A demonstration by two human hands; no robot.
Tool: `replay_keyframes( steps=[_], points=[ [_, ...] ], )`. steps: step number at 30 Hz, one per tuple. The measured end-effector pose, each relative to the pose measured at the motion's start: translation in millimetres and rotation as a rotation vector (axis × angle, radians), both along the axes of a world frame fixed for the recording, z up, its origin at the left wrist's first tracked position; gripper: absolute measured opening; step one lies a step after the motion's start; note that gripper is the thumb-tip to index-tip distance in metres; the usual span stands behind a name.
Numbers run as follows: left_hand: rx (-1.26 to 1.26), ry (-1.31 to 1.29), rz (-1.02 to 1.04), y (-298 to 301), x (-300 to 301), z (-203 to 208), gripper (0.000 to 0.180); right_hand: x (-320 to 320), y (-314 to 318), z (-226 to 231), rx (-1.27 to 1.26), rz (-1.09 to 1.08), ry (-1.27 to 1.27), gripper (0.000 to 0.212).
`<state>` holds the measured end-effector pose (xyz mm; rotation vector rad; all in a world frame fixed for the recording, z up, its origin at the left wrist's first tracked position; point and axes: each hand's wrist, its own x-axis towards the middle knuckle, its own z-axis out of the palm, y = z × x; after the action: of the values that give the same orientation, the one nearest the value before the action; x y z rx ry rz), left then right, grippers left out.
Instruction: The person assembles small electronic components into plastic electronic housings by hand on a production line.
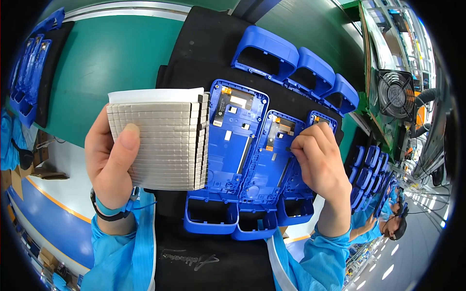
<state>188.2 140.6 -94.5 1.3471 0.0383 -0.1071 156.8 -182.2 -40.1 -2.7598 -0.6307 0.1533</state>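
My left hand grips a white-backed sheet of silver-grey pads, cut into a grid of small pieces, with the thumb across its front. Dark gaps run down the sheet's right side. My right hand is closed in a pinch on a small dark piece, above the right side of the middle blue plastic housing. To its left lies a similar housing, partly behind the sheet. A third housing is mostly hidden by my right hand. Flex circuits and small pale pads show inside the housings.
Blue frames stand in a row along the far side of the black mat. More blue parts lie on the green table at far left. A black fan stands at right. Beyond the stacked blue parts, another person works.
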Motion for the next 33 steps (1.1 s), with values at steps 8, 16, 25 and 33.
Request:
replay_keyframes(
  steps=[8,16,25,33],
  points=[
    [-0.012,0.004,-0.036,-5,1,4,0.045,-1,1,-2,-0.019,-0.016,-0.011,0.019],
    [-0.069,0.014,-0.147,-18,-1,10,0.041,0,3,-3,-0.026,-0.011,-0.016,0.02],
    [-0.135,0.055,-0.241,-26,-1,15,0.038,0,0,-4,-0.039,0.007,-0.057,0.022],
    [-0.064,-0.018,-0.574,-50,8,22,0.037,-2,16,23,0.422,-0.133,-0.156,0.013]
  ],
)
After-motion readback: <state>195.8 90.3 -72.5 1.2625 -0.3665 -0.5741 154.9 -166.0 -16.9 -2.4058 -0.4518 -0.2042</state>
